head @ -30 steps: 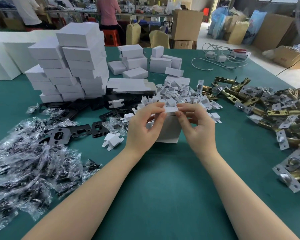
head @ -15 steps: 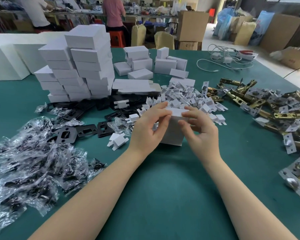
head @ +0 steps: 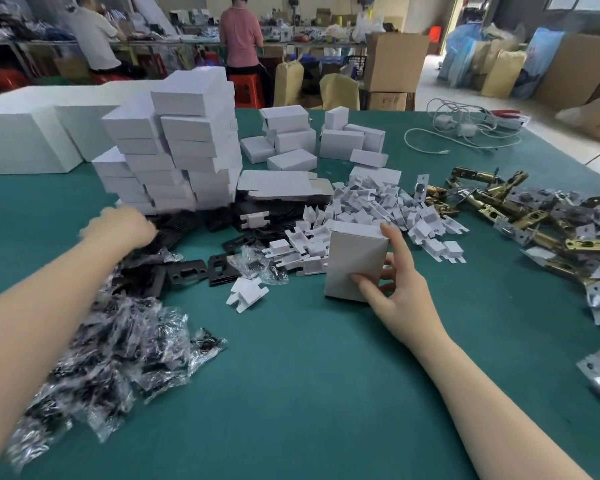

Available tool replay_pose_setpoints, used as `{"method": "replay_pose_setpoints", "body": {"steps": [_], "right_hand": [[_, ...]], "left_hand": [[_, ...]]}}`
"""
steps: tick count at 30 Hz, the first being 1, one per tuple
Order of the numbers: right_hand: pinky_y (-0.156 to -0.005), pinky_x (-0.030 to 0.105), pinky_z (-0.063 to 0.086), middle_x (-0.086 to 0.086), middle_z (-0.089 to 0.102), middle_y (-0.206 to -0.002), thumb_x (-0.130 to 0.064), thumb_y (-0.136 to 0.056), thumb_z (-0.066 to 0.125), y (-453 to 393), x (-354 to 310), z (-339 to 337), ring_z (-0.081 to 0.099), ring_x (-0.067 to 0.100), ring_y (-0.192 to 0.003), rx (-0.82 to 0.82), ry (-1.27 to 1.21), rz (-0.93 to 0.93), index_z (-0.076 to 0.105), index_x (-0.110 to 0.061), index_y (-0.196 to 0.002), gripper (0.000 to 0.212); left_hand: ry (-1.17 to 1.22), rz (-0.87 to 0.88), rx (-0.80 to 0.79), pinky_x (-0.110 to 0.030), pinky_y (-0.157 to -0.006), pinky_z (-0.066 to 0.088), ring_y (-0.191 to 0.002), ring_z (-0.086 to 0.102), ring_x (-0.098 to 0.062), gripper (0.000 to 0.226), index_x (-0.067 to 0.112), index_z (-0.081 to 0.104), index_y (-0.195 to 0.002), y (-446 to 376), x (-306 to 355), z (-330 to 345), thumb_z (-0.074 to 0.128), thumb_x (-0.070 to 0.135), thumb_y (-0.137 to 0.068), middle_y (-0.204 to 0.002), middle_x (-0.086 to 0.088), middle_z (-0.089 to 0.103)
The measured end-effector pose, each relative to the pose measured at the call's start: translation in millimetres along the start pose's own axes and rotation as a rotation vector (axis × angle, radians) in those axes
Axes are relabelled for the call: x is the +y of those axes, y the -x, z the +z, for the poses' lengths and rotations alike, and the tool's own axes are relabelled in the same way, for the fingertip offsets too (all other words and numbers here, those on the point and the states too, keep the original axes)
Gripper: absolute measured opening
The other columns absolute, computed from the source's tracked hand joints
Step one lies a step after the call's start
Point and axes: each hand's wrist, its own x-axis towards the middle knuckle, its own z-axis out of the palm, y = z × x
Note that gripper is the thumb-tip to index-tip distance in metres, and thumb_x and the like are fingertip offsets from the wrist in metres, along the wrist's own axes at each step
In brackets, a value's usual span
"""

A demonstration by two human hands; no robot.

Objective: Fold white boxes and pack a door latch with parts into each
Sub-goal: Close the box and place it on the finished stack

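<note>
A closed white box [head: 355, 259] stands upright on the green table [head: 309, 393] at centre. My right hand [head: 395, 282] grips it, thumb on the front face and fingers round its right side. My left hand [head: 122, 226] is out to the left over the black metal plates [head: 194, 271], near the foot of the stack of white boxes [head: 177, 143]; it is blurred, and I cannot tell whether it holds anything. Brass door latches [head: 534, 223] lie heaped at the right. White folded card inserts [head: 371, 213] are piled behind the box.
Bagged parts in clear plastic [head: 101, 358] cover the near left. Flat unfolded box blanks [head: 281, 185] lie behind the black plates. More white boxes [head: 291, 140] and white cables [head: 465, 129] are farther back. Two people work at benches beyond the table.
My left hand has let go of the box top and swung out to the left toward the black plates. My right hand now holds the closed box alone.
</note>
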Motion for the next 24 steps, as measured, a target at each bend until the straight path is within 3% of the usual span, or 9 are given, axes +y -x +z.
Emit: {"method": "replay_pose_setpoints", "body": {"steps": [4,9,13,15,18,21,24], "right_hand": [[-0.067,0.009,0.046,-0.022,0.058,-0.106,-0.023,-0.086,0.072,-0.3,1.3,0.0,0.058,0.002,-0.089,0.004,0.007,-0.002,0.022,-0.073,-0.13,0.084],[-0.068,0.01,0.046,-0.018,0.059,-0.108,-0.022,-0.087,0.072,-0.5,2.4,-1.0,0.059,0.003,-0.089,0.004,0.021,-0.008,0.021,-0.074,-0.13,0.084],[-0.068,0.01,0.046,-0.016,0.06,-0.105,-0.022,-0.087,0.072,-2.1,3.2,-1.3,0.059,0.003,-0.087,0.002,0.014,-0.011,0.022,-0.074,-0.129,0.084],[-0.066,0.01,0.046,-0.015,0.06,-0.105,-0.022,-0.087,0.072,-2.8,3.6,-1.3,0.059,0.003,-0.086,0.002,0.019,-0.009,0.021,-0.074,-0.129,0.084],[-0.066,0.01,0.046,-0.013,0.061,-0.105,-0.023,-0.087,0.072,-4.0,4.1,-1.6,0.059,0.005,-0.084,0.002,0.022,-0.009,0.021,-0.074,-0.13,0.084],[-0.065,0.011,0.046,-0.012,0.061,-0.107,-0.023,-0.087,0.072,-4.0,4.2,-1.6,0.059,0.006,-0.083,0.0,0.018,-0.007,0.021,-0.072,-0.131,0.083],[-0.065,0.01,0.046,-0.012,0.061,-0.107,-0.023,-0.087,0.072,-3.9,3.9,-1.8,0.059,0.008,-0.08,0.001,0.012,-0.006,0.021,-0.072,-0.131,0.083]], "left_hand": [[0.013,0.196,-0.033,-0.043,-0.107,0.037,-0.129,0.046,-0.041,0.066,-0.002,0.045,-0.14,-17.8,-23.2,21.5,0.032,0.051,-0.102,-0.144,-0.025,0.047],[0.256,0.188,0.035,-0.04,-0.088,0.043,-0.115,0.055,-0.041,0.064,-0.001,0.054,-0.126,-29.0,-20.9,34.9,0.045,0.056,-0.096,-0.127,-0.025,0.058],[0.508,0.029,0.054,-0.043,-0.103,0.04,-0.128,0.045,-0.042,0.074,-0.003,0.041,-0.138,-38.9,-17.4,33.8,0.062,0.05,-0.09,-0.139,-0.025,0.048],[0.578,0.009,-0.015,-0.044,-0.108,0.038,-0.129,0.045,-0.04,0.072,0.0,0.038,-0.141,-47.5,-17.7,31.0,0.065,0.043,-0.09,-0.141,-0.022,0.047],[0.539,0.077,-0.125,-0.045,-0.111,0.034,-0.129,0.044,-0.04,0.064,0.007,0.042,-0.143,-56.8,-18.2,28.9,0.061,0.041,-0.093,-0.143,-0.019,0.048],[0.318,0.125,-0.111,-0.045,-0.117,0.024,-0.139,0.035,-0.04,0.066,0.015,0.036,-0.15,-61.9,-16.5,31.6,0.047,0.054,-0.097,-0.153,-0.014,0.039],[0.11,0.126,-0.08,-0.045,-0.115,0.024,-0.14,0.032,-0.041,0.072,0.021,0.032,-0.151,-66.1,-13.5,31.7,0.033,0.067,-0.095,-0.154,-0.014,0.037]]}}
